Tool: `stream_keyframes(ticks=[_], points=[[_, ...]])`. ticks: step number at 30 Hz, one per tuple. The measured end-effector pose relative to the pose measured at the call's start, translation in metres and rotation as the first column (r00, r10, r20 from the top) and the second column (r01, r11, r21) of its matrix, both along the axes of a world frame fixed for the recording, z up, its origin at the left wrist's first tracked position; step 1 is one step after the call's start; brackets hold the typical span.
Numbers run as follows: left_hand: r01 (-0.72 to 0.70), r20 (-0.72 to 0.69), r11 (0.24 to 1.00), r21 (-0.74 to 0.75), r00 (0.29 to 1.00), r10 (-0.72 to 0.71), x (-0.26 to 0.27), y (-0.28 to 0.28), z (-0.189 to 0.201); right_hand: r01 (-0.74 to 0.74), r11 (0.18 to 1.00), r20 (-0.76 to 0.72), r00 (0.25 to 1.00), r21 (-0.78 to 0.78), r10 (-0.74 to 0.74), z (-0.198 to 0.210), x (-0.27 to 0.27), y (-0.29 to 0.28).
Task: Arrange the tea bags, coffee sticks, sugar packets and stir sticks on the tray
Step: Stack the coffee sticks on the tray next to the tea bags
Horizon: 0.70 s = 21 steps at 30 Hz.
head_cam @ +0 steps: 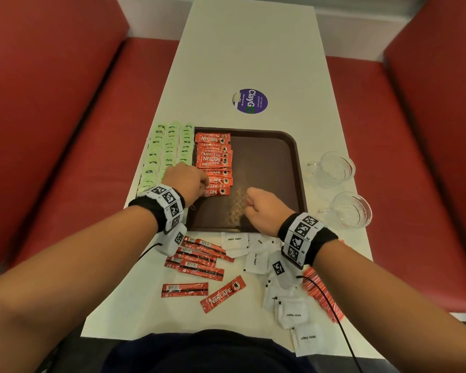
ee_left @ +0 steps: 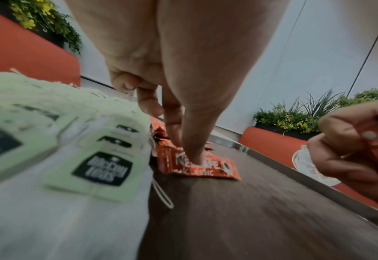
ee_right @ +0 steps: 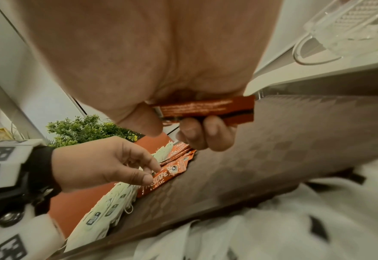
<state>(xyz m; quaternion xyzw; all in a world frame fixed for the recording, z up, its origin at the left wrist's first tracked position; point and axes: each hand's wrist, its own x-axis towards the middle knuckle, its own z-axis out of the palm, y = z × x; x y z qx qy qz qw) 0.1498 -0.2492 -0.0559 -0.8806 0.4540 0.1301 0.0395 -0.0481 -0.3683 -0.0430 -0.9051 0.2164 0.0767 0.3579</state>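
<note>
Nearest me, along the near edge of the table (head_cam: 226,44): loose sugar packets (head_cam: 293,310) toward the near right corner, red stir sticks (head_cam: 323,297) at the right edge beside them, and loose coffee sticks (head_cam: 199,262) left of the sugar, none yet placed. Tray (head_cam: 269,168), brown, mid-table: holds one column of coffee sticks (head_cam: 213,162) overlapping along its left wall; the rest of its floor is bare. Tea bags (head_cam: 167,154), green-tagged, in rows along the tray's left edge; I cannot tell whether they lie in the tray or beside it. My left hand (head_cam: 186,181): fingertips (ee_left: 192,158) pressed down on the nearest stick of the column (ee_left: 197,167), pinning it, not gripping. My right hand (head_cam: 264,208): over the tray's near middle, fingers curled round a further coffee stick (ee_right: 205,109). Step in hand, as I judge it: laying that stick at the near end of the column. To do it well I would keep the left fingers holding the column from sliding, bring the stick in parallel, overlap it like its neighbours, label up. Two glass cups (head_cam: 334,168) stand off the tray's right edge, seemingly empty
</note>
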Motion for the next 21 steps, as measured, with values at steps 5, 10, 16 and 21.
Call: stream_keyframes(ticks=[5,10,16,21], points=[[0.01,-0.023,1.0,-0.009,1.0,-0.01,0.003,-0.008,-0.004,-0.007,1.0,-0.018,1.0,-0.013,0.007,-0.005,0.003,-0.001],[0.071,-0.002,0.996,0.056,0.997,-0.071,0.003,-0.014,-0.005,0.005,1.0,-0.008,1.0,-0.022,-0.005,-0.008,0.004,-0.003],[0.088,-0.004,0.995,0.04,0.996,-0.088,-0.001,-0.021,0.0,0.005,1.0,-0.025,1.0,-0.007,-0.005,-0.009,0.007,-0.005],[0.073,-0.093,0.988,-0.138,0.992,-0.086,-0.003,-0.017,0.004,0.024,1.0,-0.071,0.997,0.019,-0.023,-0.008,0.009,-0.006]])
